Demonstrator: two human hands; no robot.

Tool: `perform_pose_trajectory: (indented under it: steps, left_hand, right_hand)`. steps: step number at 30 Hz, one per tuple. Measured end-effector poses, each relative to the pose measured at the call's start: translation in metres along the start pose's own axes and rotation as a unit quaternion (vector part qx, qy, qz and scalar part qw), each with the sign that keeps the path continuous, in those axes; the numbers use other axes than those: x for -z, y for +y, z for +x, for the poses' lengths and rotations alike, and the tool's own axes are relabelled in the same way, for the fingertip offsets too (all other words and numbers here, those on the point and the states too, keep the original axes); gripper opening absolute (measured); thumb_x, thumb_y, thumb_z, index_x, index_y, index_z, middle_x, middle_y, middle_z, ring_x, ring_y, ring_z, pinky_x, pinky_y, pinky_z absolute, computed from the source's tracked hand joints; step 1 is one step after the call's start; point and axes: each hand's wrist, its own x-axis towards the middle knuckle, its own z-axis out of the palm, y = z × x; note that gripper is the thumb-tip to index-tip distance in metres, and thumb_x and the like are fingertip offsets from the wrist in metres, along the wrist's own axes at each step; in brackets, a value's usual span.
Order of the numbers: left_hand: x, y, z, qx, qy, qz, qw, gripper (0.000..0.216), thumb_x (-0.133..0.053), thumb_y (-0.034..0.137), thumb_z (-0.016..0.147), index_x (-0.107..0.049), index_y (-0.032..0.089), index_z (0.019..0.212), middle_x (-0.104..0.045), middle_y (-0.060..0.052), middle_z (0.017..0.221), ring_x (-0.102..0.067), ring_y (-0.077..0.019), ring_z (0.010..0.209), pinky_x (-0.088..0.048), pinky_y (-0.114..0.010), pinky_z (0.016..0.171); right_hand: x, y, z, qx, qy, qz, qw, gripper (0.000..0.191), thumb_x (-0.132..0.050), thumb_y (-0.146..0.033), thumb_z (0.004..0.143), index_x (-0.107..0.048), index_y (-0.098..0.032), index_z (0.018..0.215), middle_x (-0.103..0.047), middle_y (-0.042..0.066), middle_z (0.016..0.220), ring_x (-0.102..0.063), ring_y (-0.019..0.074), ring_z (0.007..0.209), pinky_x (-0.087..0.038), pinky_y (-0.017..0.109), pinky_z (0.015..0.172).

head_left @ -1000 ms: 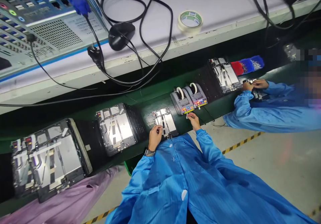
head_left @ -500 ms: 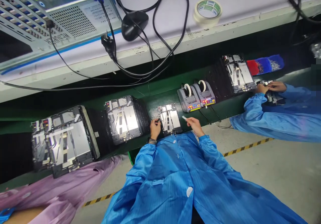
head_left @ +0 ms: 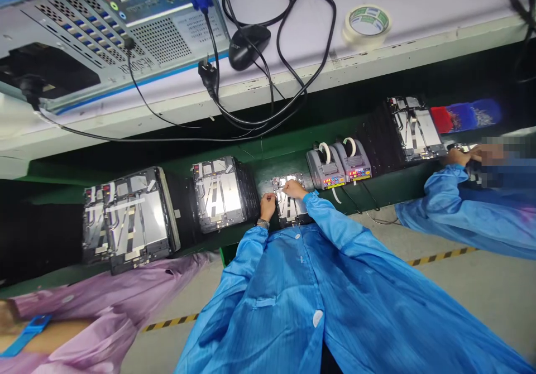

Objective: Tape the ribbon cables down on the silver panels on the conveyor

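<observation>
An open tablet body (head_left: 292, 209) with silver plates and dark ribbon cables lies in front of me at the bench edge. My right hand (head_left: 295, 188) reaches over its upper part, fingers pinched at the upper left; the short white strip of tape in them is mostly hidden. Against the tablet's left edge rests my left hand (head_left: 267, 205), its fingers closed, and what they hold cannot be made out. Two grey tape dispensers (head_left: 325, 174) with red lit displays stand just beyond to the right, a white strip (head_left: 337, 196) hanging from the front.
Left of my hands stands a row of similar tablets (head_left: 218, 195), with more tablets (head_left: 136, 223) farther left. Another row (head_left: 416, 131) is at the right, by a co-worker's blue sleeve (head_left: 452, 195). A pink sleeve (head_left: 104, 301) is lower left. Above, a shelf (head_left: 310, 78) carries cables and a tape roll (head_left: 368, 22).
My right hand has moved left with the white strip, from beside the tablet to over its upper part. A new strip hangs from the dispenser. The view has shifted left.
</observation>
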Motion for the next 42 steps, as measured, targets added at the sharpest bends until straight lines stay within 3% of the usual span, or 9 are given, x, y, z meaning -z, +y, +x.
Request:
perform_pose_trajectory:
  steps: [11,20,27,33,37,42]
  left_hand:
    - [-0.005,-0.001,0.007,0.008,0.004,0.003,1.0,0.016,-0.058,0.026,0.094,-0.069,0.014,0.094,-0.075,-0.011,0.098,-0.069,-0.0188,0.092,-0.053,-0.032,0.091]
    - [-0.003,0.008,0.003,-0.007,0.007,0.051,0.999,0.017,-0.061,0.029,0.095,-0.07,0.015,0.093,-0.076,-0.01,0.095,-0.069,-0.0182,0.086,-0.052,-0.029,0.084]
    - [0.0,0.026,-0.006,-0.042,0.01,0.241,0.97,0.026,-0.056,0.033,0.099,-0.075,0.015,0.102,-0.076,-0.02,0.102,-0.072,-0.0283,0.097,-0.048,-0.036,0.085]
    - [-0.007,0.038,-0.006,-0.085,0.013,0.369,0.925,0.036,-0.05,0.03,0.1,-0.073,0.005,0.112,-0.072,-0.029,0.105,-0.073,-0.0345,0.094,-0.048,-0.04,0.082]
    - [-0.011,0.037,-0.004,-0.091,0.013,0.374,0.923,0.034,-0.05,0.028,0.099,-0.071,0.005,0.113,-0.071,-0.029,0.108,-0.073,-0.0331,0.094,-0.047,-0.038,0.08]
    - [-0.016,0.024,-0.004,-0.076,0.039,0.322,0.943,0.026,-0.052,0.031,0.1,-0.067,0.012,0.111,-0.071,-0.023,0.111,-0.07,-0.0293,0.095,-0.047,-0.036,0.081]
  right_hand:
    - [-0.003,-0.002,0.0,-0.007,0.001,-0.04,0.999,0.01,-0.071,-0.026,0.09,-0.077,-0.018,0.091,-0.078,0.01,0.095,-0.071,0.0208,0.092,-0.045,0.023,0.075]
    - [0.0,-0.007,-0.005,-0.007,0.002,-0.049,0.999,0.011,-0.07,-0.025,0.091,-0.077,-0.018,0.088,-0.078,0.01,0.092,-0.071,0.0197,0.087,-0.044,0.023,0.072]
    - [0.001,-0.009,-0.007,-0.006,0.005,-0.054,0.999,0.012,-0.069,-0.025,0.091,-0.078,-0.017,0.088,-0.078,0.012,0.094,-0.072,0.0218,0.092,-0.045,0.024,0.074]
    - [0.002,-0.012,-0.01,-0.018,0.008,-0.067,0.998,0.012,-0.07,-0.021,0.088,-0.078,-0.015,0.092,-0.079,0.015,0.098,-0.073,0.0247,0.095,-0.048,0.025,0.075]
    - [0.006,-0.009,-0.009,-0.031,0.018,-0.08,0.996,0.015,-0.071,-0.019,0.085,-0.079,-0.012,0.097,-0.078,0.018,0.101,-0.073,0.027,0.098,-0.05,0.027,0.077]
    - [0.012,0.004,-0.01,-0.044,0.029,-0.073,0.996,0.016,-0.071,-0.026,0.088,-0.081,-0.014,0.092,-0.079,0.016,0.095,-0.074,0.026,0.095,-0.051,0.026,0.077]
